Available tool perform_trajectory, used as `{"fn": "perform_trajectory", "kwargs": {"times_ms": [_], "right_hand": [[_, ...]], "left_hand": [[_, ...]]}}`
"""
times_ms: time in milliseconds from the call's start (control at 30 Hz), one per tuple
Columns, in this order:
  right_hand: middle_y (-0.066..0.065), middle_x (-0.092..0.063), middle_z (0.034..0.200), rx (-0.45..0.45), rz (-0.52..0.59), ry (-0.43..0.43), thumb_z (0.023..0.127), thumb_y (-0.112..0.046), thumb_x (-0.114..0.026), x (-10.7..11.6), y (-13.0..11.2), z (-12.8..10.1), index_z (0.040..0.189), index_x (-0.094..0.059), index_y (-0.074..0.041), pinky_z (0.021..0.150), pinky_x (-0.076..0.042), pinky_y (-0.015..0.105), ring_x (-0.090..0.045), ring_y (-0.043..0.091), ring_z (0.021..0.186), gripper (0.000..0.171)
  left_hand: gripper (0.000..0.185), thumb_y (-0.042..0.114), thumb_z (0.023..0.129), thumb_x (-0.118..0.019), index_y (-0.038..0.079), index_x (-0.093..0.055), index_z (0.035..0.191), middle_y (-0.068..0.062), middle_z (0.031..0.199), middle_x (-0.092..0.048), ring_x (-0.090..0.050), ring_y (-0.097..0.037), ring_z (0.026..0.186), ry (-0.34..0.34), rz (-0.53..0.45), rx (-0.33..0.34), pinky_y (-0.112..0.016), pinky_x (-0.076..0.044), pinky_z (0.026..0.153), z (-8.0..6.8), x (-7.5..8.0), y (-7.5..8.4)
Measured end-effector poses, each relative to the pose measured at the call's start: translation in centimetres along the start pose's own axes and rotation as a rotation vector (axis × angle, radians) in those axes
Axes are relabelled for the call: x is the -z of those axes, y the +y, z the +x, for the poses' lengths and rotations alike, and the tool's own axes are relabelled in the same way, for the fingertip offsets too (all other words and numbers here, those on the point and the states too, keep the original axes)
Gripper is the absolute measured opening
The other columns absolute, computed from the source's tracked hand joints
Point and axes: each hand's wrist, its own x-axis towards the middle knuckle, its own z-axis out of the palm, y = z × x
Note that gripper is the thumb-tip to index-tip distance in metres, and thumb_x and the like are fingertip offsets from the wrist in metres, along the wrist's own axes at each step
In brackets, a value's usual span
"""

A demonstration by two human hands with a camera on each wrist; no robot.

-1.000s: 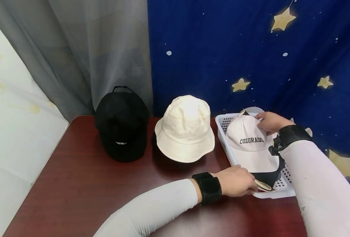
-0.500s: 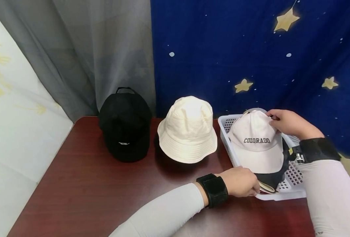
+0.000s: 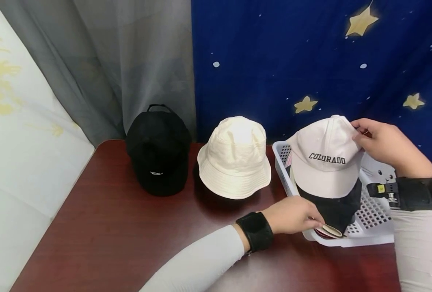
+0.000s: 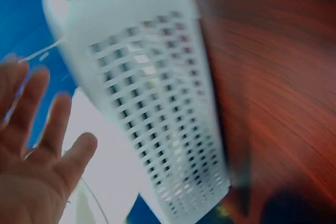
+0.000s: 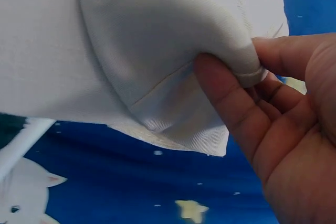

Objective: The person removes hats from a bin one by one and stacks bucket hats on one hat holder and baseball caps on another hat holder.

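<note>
A pale pink baseball cap (image 3: 327, 156) lettered COLORADO is held raised over the white plastic basket (image 3: 283, 174). My right hand (image 3: 384, 142) pinches the side of its crown between thumb and fingers, and the right wrist view shows this pinch on the fabric (image 5: 226, 77). My left hand (image 3: 292, 215) is at the basket's near left corner, beside a cream-edged brim (image 3: 331, 231). In the left wrist view that hand's fingers (image 4: 52, 124) are spread and loosely extended beside the basket wall. Black headwear (image 3: 334, 209) lies in the basket beneath the pink cap.
A black cap (image 3: 157, 152) stands at the back left of the brown table (image 3: 128, 235). Right of it sits a cream bucket hat (image 3: 236, 158). Grey and blue star-patterned curtains (image 3: 238, 93) hang behind the table, and a white sheet (image 3: 26, 142) borders its left.
My right hand has lifted the pink cap up off the other headwear, uncovering more of the black piece below. My left hand stays by the basket's near corner, slightly higher in view.
</note>
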Motion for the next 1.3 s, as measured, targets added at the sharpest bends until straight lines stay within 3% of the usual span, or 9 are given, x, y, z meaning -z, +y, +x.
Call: {"fn": "perform_trajectory", "kwargs": {"times_ms": [267,333,467,567,733,867,1067,1200,1300], "right_hand": [[0.027,-0.061,0.094,0.092,-0.05,0.15,0.097,-0.001,-0.055,2.1,-4.4,-0.6,0.117,-0.059,0.006,0.051,-0.033,0.017,-0.051,0.035,0.073,0.022],[0.027,-0.061,0.097,0.121,-0.044,0.174,0.096,0.0,-0.056,2.7,-5.8,-1.2,0.117,-0.059,0.007,0.053,-0.032,0.01,-0.052,0.035,0.076,0.022],[0.015,-0.064,0.092,0.19,0.02,0.239,0.094,0.002,-0.06,3.1,-7.9,-2.6,0.116,-0.062,0.003,0.059,-0.033,0.003,-0.052,0.014,0.074,0.022],[-0.005,-0.063,0.087,0.28,0.14,0.292,0.09,0.008,-0.064,2.3,-9.0,-3.6,0.113,-0.066,0.002,0.062,-0.038,0.004,-0.05,-0.002,0.07,0.024],[-0.014,-0.063,0.088,0.403,0.246,0.316,0.087,0.01,-0.066,-0.3,-10.6,-4.8,0.108,-0.068,0.0,0.065,-0.041,0.007,-0.053,-0.004,0.072,0.024],[-0.001,-0.064,0.093,0.426,0.296,0.315,0.09,0.008,-0.066,-2.3,-11.3,-5.7,0.111,-0.068,0.001,0.065,-0.043,0.007,-0.054,0.0,0.076,0.022],[0.0,-0.063,0.104,0.477,0.457,0.295,0.085,0.019,-0.063,-4.1,-12.5,-5.6,0.115,-0.066,0.005,0.069,-0.046,0.009,-0.057,0.007,0.083,0.033],[0.009,-0.064,0.106,0.455,0.706,0.324,0.084,0.025,-0.057,-5.0,-13.1,-5.8,0.113,-0.062,0.015,0.076,-0.05,0.014,-0.06,0.015,0.09,0.031],[0.014,-0.065,0.099,0.295,1.014,0.369,0.091,0.018,-0.054,-6.6,-13.5,-6.7,0.106,-0.062,0.016,0.075,-0.055,0.02,-0.064,0.018,0.086,0.017]], "left_hand": [[0.023,0.022,0.098,-0.065,0.01,-0.074,0.115,0.001,0.106,-0.072,-0.061,-0.003,0.099,0.579,-0.354,0.338,-0.01,-0.042,0.087,-3.9,7.4,-2.2],[0.028,0.022,0.1,-0.061,0.008,-0.069,0.123,-0.003,0.113,-0.069,-0.062,-0.008,0.102,0.632,-0.576,0.435,-0.017,-0.049,0.083,-4.7,8.9,-2.5],[0.037,0.027,0.105,-0.051,0.007,-0.059,0.135,-0.003,0.126,-0.063,-0.06,-0.016,0.113,0.655,-1.077,0.597,-0.029,-0.057,0.078,-5.8,10.2,-2.9],[0.034,0.026,0.106,-0.049,0.002,-0.062,0.126,0.0,0.117,-0.06,-0.058,-0.017,0.112,0.696,-1.271,0.628,-0.034,-0.058,0.079,-6.2,10.1,-2.8],[0.025,0.02,0.105,-0.051,-0.003,-0.061,0.101,-0.002,0.095,-0.05,-0.056,-0.015,0.1,0.84,-1.332,0.565,-0.036,-0.058,0.081,-7.9,9.0,-2.1],[0.027,0.019,0.104,-0.054,-0.006,-0.063,0.108,-0.005,0.1,-0.056,-0.057,-0.015,0.097,0.903,-1.324,0.562,-0.033,-0.058,0.078,-10.0,8.3,-1.9],[0.031,0.02,0.104,-0.054,-0.007,-0.062,0.116,-0.007,0.108,-0.058,-0.06,-0.017,0.093,0.963,-1.315,0.595,-0.028,-0.058,0.074,-12.7,8.2,-2.3],[0.03,0.022,0.104,-0.054,-0.006,-0.062,0.114,-0.006,0.101,-0.056,-0.058,-0.016,0.09,1.017,-1.316,0.634,-0.027,-0.057,0.073,-14.7,8.4,-2.7],[0.031,0.022,0.105,-0.051,-0.004,-0.06,0.12,-0.007,0.104,-0.056,-0.057,-0.017,0.093,1.057,-1.349,0.665,-0.026,-0.055,0.073,-16.8,8.3,-2.6]]}}
